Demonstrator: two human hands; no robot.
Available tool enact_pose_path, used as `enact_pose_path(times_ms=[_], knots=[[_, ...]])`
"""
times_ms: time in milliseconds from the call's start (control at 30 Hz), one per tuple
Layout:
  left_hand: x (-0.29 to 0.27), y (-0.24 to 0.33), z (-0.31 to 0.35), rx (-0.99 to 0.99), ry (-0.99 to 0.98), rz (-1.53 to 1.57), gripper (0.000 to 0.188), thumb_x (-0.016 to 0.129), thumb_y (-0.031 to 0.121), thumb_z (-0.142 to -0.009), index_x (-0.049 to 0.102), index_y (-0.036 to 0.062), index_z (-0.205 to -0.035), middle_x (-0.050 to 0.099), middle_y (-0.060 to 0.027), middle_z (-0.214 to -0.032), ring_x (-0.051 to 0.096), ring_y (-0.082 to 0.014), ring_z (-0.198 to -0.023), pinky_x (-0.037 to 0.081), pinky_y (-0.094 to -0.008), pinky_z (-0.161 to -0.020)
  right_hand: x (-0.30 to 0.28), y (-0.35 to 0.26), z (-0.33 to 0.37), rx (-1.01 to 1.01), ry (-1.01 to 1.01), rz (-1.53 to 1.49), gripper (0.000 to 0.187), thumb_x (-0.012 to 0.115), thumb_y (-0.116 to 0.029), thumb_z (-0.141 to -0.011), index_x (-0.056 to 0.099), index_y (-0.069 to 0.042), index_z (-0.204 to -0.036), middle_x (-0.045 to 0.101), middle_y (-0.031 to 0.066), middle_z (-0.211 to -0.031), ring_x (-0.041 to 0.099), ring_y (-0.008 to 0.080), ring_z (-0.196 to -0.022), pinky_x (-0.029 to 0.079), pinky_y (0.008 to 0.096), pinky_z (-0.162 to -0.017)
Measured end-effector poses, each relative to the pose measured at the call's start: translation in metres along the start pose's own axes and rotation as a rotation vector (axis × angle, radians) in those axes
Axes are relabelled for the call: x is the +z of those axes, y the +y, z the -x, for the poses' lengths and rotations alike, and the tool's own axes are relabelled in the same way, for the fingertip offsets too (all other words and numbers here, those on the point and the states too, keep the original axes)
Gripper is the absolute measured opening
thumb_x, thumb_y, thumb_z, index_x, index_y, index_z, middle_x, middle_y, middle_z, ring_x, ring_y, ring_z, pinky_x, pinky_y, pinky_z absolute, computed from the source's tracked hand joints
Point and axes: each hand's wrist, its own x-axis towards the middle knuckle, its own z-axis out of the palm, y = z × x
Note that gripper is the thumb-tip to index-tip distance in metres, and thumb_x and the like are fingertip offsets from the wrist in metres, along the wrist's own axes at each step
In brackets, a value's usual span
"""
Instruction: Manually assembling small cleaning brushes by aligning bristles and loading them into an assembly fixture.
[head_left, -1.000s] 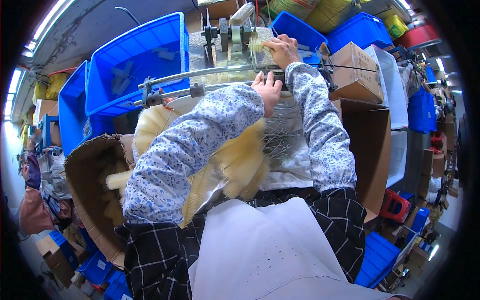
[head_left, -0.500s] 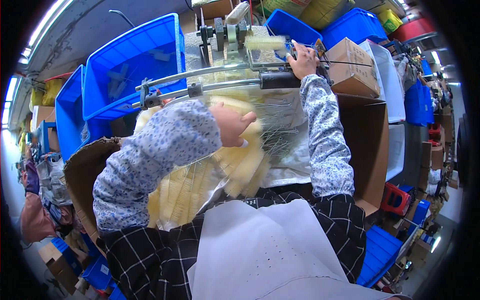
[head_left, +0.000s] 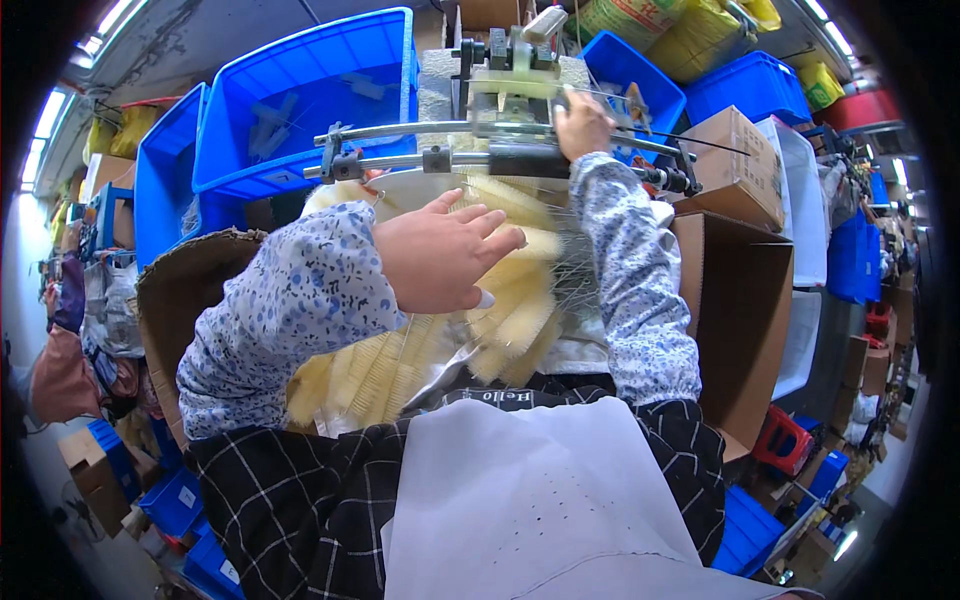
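Note:
My left hand (head_left: 445, 255) is held open, palm down and fingers spread, above a pile of pale yellow bristle brushes (head_left: 515, 315). One of its fingertips has a white cover. My right hand (head_left: 583, 125) reaches to the bench machine (head_left: 515, 85), its fingers curled at the right end, just above the black cylinder (head_left: 528, 160) on the steel rods (head_left: 400, 163). What those fingers grip is hidden. A blurred pale strip, perhaps a brush, lies across the machine beside them. Thin wire stems (head_left: 575, 270) fan out from the pile between my arms.
Blue bins (head_left: 300, 165) stand at the far left, one holding clear plastic pieces. Open cardboard boxes (head_left: 740, 320) flank the pile on both sides. A closed carton (head_left: 735, 165) and white tubs (head_left: 800, 345) are on the right. A long thin rod (head_left: 690, 143) sticks out rightward from the machine.
My left hand has spread its fingers and looks larger, still over the pile. My right hand has moved left along the machine. The view has shifted, putting the machine farther right.

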Motion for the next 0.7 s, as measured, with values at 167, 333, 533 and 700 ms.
enact_pose_path(times_ms=[167, 333, 533, 700], knots=[[0.004, 0.002, -0.009, -0.006, -0.005, -0.013, 0.056, 0.056, 0.026, -0.076, 0.029, 0.0026, -0.12, 0.034, -0.0188, -0.125, 0.029, -0.0289, -0.12, 0.02, -0.0446, -0.1, 0.01, -0.052, 0.004, -0.031, -0.041, 0.072, 0.033, 0.048, -0.02, -0.078, 0.049, -0.009, -0.109, 0.056, 0.0054, -0.094, 0.053, 0.0216, -0.09, 0.036, 0.0454, -0.077], [0.002, 0.001, -0.01, 0.02, -0.018, 0.01, 0.055, 0.056, 0.026, -0.076, 0.03, 0.0029, -0.119, 0.034, -0.0186, -0.124, 0.029, -0.0292, -0.12, 0.021, -0.0448, -0.099, -0.001, -0.038, 0.005, -0.018, -0.079, 0.065, 0.036, 0.051, -0.023, -0.078, 0.049, -0.011, -0.112, 0.054, 0.006, -0.102, 0.051, 0.0231, -0.096, 0.036, 0.0449, -0.078], [0.002, 0.001, -0.001, 0.015, 0.009, 0.017, 0.055, 0.056, 0.025, -0.076, 0.03, 0.0036, -0.12, 0.033, -0.0189, -0.125, 0.032, -0.0304, -0.118, 0.02, -0.0445, -0.099, -0.023, 0.037, -0.003, 0.028, -0.092, 0.042, 0.034, 0.053, -0.018, -0.074, 0.053, -0.013, -0.107, 0.053, 0.0059, -0.106, 0.05, 0.0235, -0.099, 0.036, 0.0442, -0.083], [-0.004, 0.002, -0.004, -0.015, -0.014, 0.016, 0.056, 0.056, 0.024, -0.076, 0.029, 0.0033, -0.121, 0.034, -0.0178, -0.124, 0.033, -0.0309, -0.117, 0.018, -0.0441, -0.1, -0.039, 0.103, -0.013, 0.002, -0.106, -0.073, 0.038, 0.057, -0.027, -0.074, 0.054, -0.01, -0.107, 0.057, 0.0095, -0.099, 0.054, 0.0251, -0.093, 0.041, 0.0376, -0.079]])
